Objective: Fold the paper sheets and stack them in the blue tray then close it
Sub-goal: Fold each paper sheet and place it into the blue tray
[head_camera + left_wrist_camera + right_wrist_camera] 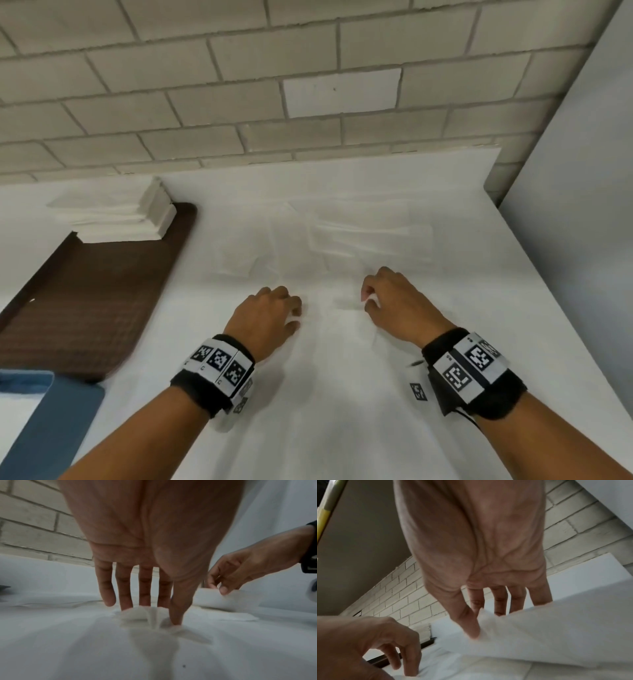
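I am at a plain indoor work spot, more a bare utility or workshop room than a home. In front of me rises an unplastered wall of pale painted blocks [212,85] with rough mortar joints. My desk [342,428] is covered in white sheeting and pushed right against that wall, with a flat grey panel [582,171] closing off its right side. A brown woven mat [96,298] lies on the desk at my left.

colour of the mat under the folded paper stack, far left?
Dark brown woven mat, with a fine grid texture. Head view shows it best.
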Demonstrator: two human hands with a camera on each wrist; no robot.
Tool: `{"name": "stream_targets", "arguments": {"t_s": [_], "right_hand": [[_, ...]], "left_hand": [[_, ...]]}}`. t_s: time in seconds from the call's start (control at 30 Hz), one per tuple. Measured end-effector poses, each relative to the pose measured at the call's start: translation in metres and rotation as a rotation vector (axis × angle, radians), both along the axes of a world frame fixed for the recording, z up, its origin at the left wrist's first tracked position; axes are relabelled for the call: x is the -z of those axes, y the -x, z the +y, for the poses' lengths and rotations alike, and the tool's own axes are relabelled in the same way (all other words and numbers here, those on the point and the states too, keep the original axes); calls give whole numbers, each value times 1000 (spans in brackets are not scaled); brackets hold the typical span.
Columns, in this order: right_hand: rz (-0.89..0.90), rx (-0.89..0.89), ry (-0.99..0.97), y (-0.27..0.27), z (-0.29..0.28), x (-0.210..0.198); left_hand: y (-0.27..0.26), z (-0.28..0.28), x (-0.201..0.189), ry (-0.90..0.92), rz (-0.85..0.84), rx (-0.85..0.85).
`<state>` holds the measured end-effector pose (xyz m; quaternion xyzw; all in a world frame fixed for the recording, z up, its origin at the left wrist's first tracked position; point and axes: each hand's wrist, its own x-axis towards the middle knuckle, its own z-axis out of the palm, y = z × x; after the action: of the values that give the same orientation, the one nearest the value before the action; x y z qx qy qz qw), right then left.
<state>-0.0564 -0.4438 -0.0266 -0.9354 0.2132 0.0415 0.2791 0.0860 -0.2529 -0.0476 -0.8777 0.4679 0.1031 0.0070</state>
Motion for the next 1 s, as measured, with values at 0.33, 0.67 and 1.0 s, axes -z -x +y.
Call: {"name": "stream_targets", "arguments": {"t_s": [0.33,0.67,1.0], "right_hand": [[-390,128,-203,8,-31,-60],[-588,279,-1128,7,-23,-84],[-833,350,-1727,13,-12,-88]], "left_hand": [[-12,35,-44,545,429,-381],[-22,54,-73,1083,1181,-744],[-8,46,-68,1196,1206,-902]]}}
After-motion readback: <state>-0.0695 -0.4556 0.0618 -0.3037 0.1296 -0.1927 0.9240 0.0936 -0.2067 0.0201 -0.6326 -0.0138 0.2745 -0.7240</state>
